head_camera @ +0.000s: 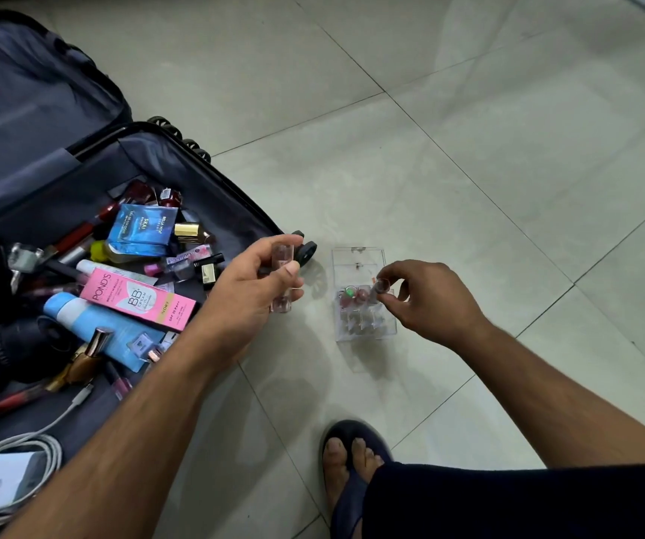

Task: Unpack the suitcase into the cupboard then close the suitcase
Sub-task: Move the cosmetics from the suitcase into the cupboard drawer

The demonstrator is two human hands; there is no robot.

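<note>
1. Nearest the camera, a foot in a dark blue slipper [346,496] rests on the pale tiled floor [469,149]; to the left, a white charger with a coiled white cable [2,480] lies in the near corner of the open dark soft-lined suitcase [204,180].
2. The left hand [251,289] hovers over the suitcase's right edge, its fingers [270,247] and thumb curled round a clear, pinkish lipstick tube [283,278] held upright.
3. The right hand [430,301] pinches a small clear round-topped tube [382,286] between thumb and fingertips, directly above a clear acrylic compartment organiser [363,305] standing on the floor just beside the suitcase; several reddish tubes already stand in its cells.
4. Inside the suitcase lie a pink rectangular BB cream carton [138,299], a light blue plastic tube [95,324], a blue perfume box [142,229] and loose lipsticks and nail polish bottles.
5. Farthest back, the suitcase's lined lid half [21,83] lies open flat.
</note>
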